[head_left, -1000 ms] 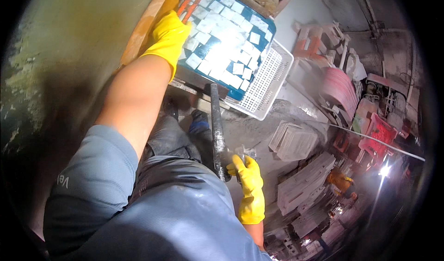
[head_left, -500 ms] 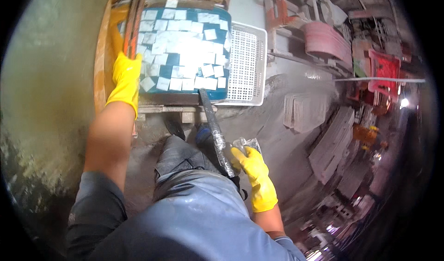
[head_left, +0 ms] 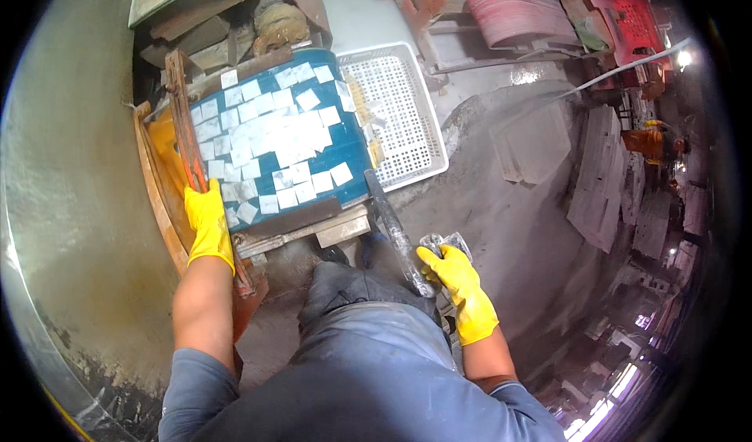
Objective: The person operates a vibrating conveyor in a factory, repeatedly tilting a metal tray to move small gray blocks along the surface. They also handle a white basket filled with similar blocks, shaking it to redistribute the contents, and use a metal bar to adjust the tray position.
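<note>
My left hand, in a yellow rubber glove, is wrapped round a worn orange-red metal bar. That bar runs along the left side of a teal board. Small white, grey-veined square tiles lie loosely over the board, and glare washes out their middle. Low on my right side, my right hand wears a matching glove. Its fingers curl at a grey, shiny object, mostly covered, whose kind I cannot make out. Beside those fingers a dark, scuffed bar slants from the board's near right corner toward my waist.
A white perforated plastic basket adjoins the board's right side, with yellow pieces along its inner left. Stone blocks stand behind the board. A hose stretches across the right. Pale slabs and a red crate lie farther right.
The view has shifted, and the board now appears tilted and farther left. Yellow pieces now show in the basket. My left hand stays on the orange-red bar; my right stays beside the dark one.
</note>
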